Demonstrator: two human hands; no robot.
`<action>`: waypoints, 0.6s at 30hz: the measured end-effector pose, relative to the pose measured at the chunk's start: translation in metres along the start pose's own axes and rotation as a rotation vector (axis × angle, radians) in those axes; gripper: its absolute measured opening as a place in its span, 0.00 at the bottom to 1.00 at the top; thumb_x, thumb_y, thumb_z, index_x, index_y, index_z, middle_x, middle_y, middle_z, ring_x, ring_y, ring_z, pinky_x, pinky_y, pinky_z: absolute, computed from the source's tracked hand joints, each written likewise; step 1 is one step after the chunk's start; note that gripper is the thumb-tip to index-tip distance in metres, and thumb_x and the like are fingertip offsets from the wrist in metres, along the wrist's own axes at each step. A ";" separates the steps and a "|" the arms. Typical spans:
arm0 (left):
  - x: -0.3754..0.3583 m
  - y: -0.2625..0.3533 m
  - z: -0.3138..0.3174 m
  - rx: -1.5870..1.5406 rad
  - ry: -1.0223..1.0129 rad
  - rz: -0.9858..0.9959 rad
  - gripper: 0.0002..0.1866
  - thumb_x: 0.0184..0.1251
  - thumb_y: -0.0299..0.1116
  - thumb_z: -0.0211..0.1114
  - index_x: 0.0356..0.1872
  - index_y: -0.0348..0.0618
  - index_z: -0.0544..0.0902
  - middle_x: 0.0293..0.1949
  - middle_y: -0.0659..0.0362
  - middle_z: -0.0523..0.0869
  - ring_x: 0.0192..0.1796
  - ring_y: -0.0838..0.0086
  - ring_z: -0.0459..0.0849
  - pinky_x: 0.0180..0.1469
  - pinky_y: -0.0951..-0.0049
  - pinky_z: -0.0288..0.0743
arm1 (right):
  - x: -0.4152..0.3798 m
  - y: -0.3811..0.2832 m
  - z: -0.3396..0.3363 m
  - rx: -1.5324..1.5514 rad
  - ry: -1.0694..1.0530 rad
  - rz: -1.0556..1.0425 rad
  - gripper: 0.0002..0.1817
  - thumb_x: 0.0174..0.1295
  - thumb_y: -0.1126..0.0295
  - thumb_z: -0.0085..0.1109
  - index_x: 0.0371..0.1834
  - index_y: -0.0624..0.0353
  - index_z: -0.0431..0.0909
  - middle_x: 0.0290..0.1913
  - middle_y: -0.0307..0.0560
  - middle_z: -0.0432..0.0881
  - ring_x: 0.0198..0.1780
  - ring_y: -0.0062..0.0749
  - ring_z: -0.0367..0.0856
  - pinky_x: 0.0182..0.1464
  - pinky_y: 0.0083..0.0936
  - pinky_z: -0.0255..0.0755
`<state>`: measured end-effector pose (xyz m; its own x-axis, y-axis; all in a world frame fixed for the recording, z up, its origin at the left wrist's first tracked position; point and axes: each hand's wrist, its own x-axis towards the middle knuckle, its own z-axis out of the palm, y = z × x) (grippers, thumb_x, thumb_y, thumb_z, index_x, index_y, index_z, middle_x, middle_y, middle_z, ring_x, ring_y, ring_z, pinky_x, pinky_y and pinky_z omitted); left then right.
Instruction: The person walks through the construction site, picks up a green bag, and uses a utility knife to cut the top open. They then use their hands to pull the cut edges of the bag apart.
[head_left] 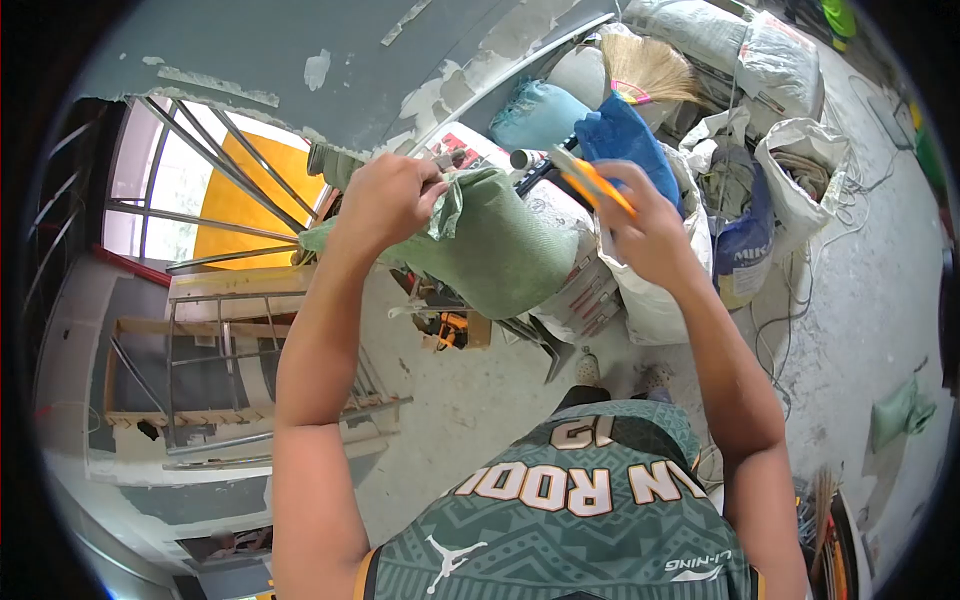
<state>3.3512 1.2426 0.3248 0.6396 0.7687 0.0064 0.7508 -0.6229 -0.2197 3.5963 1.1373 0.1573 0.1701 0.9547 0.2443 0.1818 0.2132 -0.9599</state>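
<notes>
My left hand is closed on the bunched top corner of a full green woven sack and holds it up in front of me. My right hand grips an orange-handled tool, likely a utility knife, with its tip pointing up and left, just right of the sack's top. The two hands are a short way apart, level with each other. The sack leans on a white printed sack behind it.
Several filled bags stand behind: a teal one, a blue one, white ones and a broom. A metal stair railing and an open stairwell lie to the left. Bare concrete floor with loose cables spreads to the right.
</notes>
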 end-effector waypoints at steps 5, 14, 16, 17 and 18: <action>-0.008 0.004 -0.003 0.042 -0.025 -0.083 0.11 0.64 0.39 0.65 0.34 0.41 0.86 0.28 0.46 0.84 0.34 0.48 0.83 0.38 0.54 0.75 | 0.054 -0.043 0.053 -0.036 -0.161 -0.160 0.15 0.66 0.70 0.56 0.56 0.52 0.79 0.32 0.53 0.83 0.33 0.37 0.83 0.38 0.33 0.75; -0.009 -0.009 0.017 0.010 -0.057 -0.048 0.15 0.66 0.40 0.54 0.32 0.39 0.82 0.30 0.44 0.84 0.38 0.45 0.83 0.43 0.49 0.76 | 0.057 -0.048 0.067 -0.133 -0.282 -0.058 0.18 0.59 0.67 0.56 0.53 0.51 0.83 0.42 0.62 0.86 0.46 0.56 0.84 0.52 0.41 0.77; -0.005 -0.015 0.018 -0.142 -0.124 -0.040 0.15 0.64 0.40 0.55 0.29 0.37 0.81 0.29 0.43 0.82 0.35 0.47 0.82 0.40 0.52 0.75 | 0.057 -0.040 0.070 -0.159 -0.249 -0.097 0.17 0.60 0.66 0.57 0.53 0.50 0.83 0.41 0.62 0.86 0.46 0.56 0.85 0.51 0.41 0.77; -0.004 -0.017 0.018 -0.142 -0.127 -0.031 0.15 0.64 0.40 0.55 0.29 0.37 0.81 0.29 0.43 0.82 0.35 0.47 0.82 0.40 0.52 0.75 | 0.056 -0.039 0.072 -0.185 -0.222 -0.142 0.17 0.60 0.65 0.57 0.52 0.50 0.83 0.41 0.62 0.86 0.45 0.56 0.85 0.51 0.40 0.77; -0.003 -0.019 0.018 -0.202 -0.145 -0.040 0.15 0.64 0.39 0.56 0.28 0.35 0.80 0.27 0.43 0.81 0.33 0.48 0.81 0.38 0.53 0.74 | 0.055 -0.037 0.072 -0.186 -0.216 -0.137 0.17 0.60 0.65 0.57 0.52 0.50 0.83 0.41 0.62 0.86 0.45 0.56 0.85 0.51 0.40 0.77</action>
<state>3.3322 1.2542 0.3111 0.5897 0.7968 -0.1318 0.8018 -0.5972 -0.0229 3.5288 1.1966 0.1966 -0.0740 0.9459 0.3159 0.3665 0.3204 -0.8735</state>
